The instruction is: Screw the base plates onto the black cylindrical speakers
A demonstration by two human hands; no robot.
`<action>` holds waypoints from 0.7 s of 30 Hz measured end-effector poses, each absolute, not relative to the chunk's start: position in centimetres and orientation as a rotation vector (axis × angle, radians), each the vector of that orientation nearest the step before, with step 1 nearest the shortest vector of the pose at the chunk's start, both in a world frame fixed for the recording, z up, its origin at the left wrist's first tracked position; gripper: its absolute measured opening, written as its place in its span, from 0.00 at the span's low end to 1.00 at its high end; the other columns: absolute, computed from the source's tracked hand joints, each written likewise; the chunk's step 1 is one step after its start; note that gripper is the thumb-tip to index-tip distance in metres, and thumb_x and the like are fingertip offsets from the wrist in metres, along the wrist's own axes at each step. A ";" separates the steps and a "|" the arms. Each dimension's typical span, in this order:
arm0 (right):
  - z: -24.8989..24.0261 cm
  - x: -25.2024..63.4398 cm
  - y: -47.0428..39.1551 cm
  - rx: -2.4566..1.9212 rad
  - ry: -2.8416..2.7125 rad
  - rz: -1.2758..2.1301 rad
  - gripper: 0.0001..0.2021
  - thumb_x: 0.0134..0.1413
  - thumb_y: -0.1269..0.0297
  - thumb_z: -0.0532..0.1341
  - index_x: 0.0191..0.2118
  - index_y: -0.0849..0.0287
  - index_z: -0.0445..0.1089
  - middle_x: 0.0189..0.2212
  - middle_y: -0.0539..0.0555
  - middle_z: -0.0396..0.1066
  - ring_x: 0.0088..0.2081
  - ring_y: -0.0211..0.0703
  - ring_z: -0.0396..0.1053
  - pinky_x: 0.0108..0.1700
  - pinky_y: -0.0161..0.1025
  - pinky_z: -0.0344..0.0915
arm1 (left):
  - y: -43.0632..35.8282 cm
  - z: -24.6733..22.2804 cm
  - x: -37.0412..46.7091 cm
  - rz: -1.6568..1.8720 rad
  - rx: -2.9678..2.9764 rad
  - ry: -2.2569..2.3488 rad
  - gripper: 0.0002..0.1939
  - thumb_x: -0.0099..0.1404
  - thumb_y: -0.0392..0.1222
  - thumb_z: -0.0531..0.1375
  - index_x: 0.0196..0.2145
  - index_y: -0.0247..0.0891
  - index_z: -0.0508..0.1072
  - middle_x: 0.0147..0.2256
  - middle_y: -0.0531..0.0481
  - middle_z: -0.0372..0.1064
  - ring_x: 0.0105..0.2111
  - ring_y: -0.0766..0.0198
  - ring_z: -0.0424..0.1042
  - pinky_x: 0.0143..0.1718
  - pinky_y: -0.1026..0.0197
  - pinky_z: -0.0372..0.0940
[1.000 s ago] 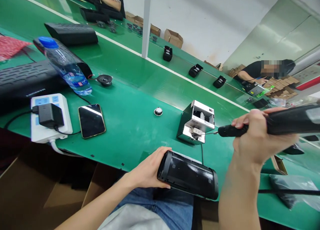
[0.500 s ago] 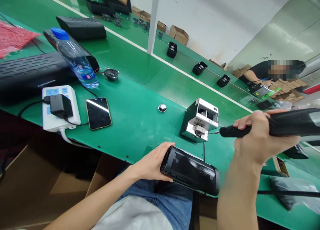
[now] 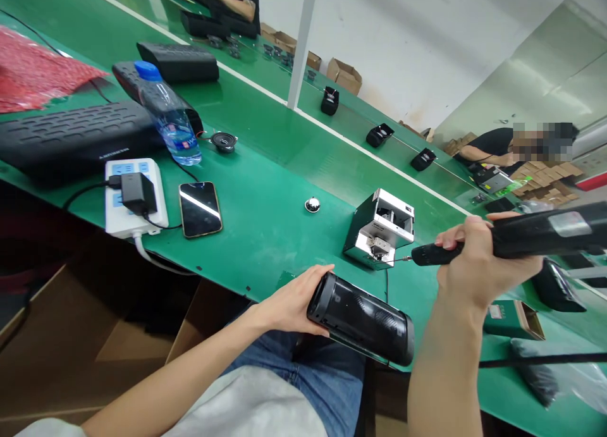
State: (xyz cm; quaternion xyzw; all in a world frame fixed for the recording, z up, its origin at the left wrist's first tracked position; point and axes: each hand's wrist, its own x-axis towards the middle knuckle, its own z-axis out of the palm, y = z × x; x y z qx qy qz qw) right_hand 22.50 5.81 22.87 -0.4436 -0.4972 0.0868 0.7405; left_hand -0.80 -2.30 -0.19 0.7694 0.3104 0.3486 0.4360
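Note:
My left hand [image 3: 298,301] grips one end of a black, rounded speaker housing [image 3: 363,320] at the table's front edge, above my lap. In my right hand [image 3: 478,253] is a black electric screwdriver [image 3: 535,234], its body pointing left. Its thin bit ends at the front of a small silver-and-black screw feeder [image 3: 382,225]; whether a screw sits on the tip is too small to tell. A small round silver-and-white part [image 3: 312,204] lies on the green table [image 3: 265,196], left of the feeder.
On the left are a power strip [image 3: 161,200], a phone [image 3: 200,209], a water bottle [image 3: 177,130], a loose speaker driver [image 3: 223,141] and large black speakers [image 3: 71,130]. Co-workers sit across the bench. A green box [image 3: 507,320] and plastic bag [image 3: 569,374] lie to the right.
The view has swung slightly left, so table items appear farther right. My right hand and the screwdriver appear slightly farther left, the bit still at the feeder. My left hand keeps its hold.

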 end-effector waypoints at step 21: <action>24.4 22.7 2.5 -0.937 -1.035 0.264 0.12 0.41 0.67 0.67 0.35 0.49 0.68 0.16 0.40 0.60 0.18 0.40 0.58 0.20 0.39 0.63 | -2.1 -0.6 -0.5 0.992 1.937 0.684 0.75 0.56 0.60 0.85 0.84 0.46 0.44 0.78 0.28 0.55 0.78 0.31 0.60 0.80 0.31 0.59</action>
